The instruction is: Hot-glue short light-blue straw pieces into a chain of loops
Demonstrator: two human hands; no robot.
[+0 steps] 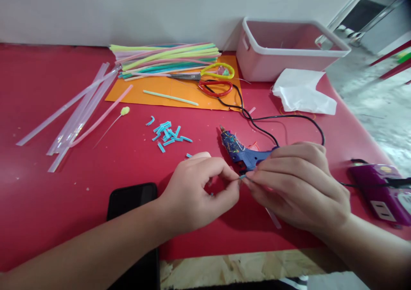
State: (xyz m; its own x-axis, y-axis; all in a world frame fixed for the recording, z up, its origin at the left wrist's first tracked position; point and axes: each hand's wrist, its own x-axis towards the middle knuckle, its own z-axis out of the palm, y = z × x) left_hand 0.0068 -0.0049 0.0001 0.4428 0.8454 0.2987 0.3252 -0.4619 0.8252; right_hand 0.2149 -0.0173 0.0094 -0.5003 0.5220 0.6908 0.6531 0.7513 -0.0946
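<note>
My left hand (195, 191) is closed in a pinch, thumb and forefinger on one end of a short blue piece of pipe cleaner (243, 177). The other end sits between the pinched fingertips of my right hand (298, 187), so the two hands nearly meet. Just behind them a blue hot glue gun (239, 151) lies on its side, its nozzle towards the back left and its handle partly hidden by my right hand. A loose heap of similar cut blue pieces (167, 134) lies to the left of the gun.
Several pipe cleaners (167, 59) and scissors (205, 78) lie on an orange envelope (141, 94). Clear glue sticks (83, 110) and a yellow-tipped wire (125, 110) are at left. A pink bin (279, 61), white paper (303, 91), purple power socket (382, 191) and black phone (133, 196) surround my hands.
</note>
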